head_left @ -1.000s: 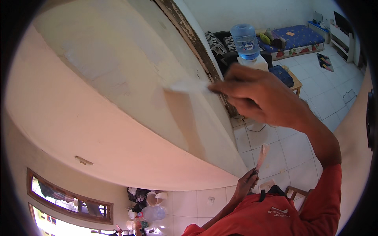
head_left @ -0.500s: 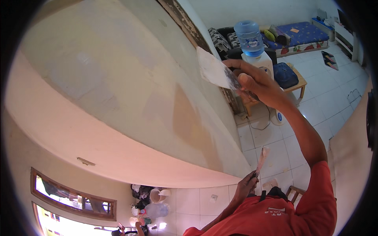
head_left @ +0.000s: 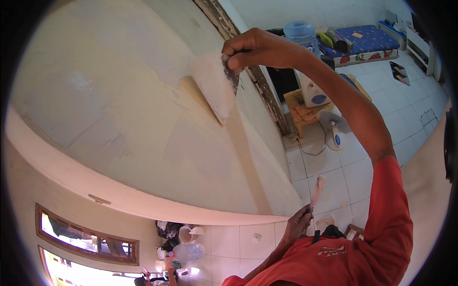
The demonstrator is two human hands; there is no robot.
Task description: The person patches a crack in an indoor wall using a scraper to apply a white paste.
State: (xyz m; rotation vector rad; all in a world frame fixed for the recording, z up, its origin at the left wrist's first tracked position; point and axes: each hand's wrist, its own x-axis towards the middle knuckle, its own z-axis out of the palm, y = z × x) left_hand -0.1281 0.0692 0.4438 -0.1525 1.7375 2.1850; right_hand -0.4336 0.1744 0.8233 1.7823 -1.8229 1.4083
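Observation:
My right hand (head_left: 255,50) is raised at the wall, fingers closed round the dark handle end of a wide putty knife (head_left: 212,86). Its broad blade is coated with whitish filler and tilts against the pale plastered wall (head_left: 138,95); I cannot tell whether the whole edge touches. Greyish filler patches (head_left: 198,152) mark the surface around it. Low down, close to my body, my left hand (head_left: 297,225) grips a second, narrower-looking putty knife (head_left: 317,191) with filler smeared along it, seen nearly edge-on and pointing up.
Beyond the wall's worn wooden frame (head_left: 255,76) stand a water dispenser (head_left: 312,90), a wooden table (head_left: 298,114) and a small fan (head_left: 336,126). A blue mattress (head_left: 367,40) lies at the back. Buckets (head_left: 187,234) and another person (head_left: 160,279) are at the lower left.
My right hand has moved left and up with the wide putty knife, from near the wall's edge onto the wall. The left hand stays nearly still.

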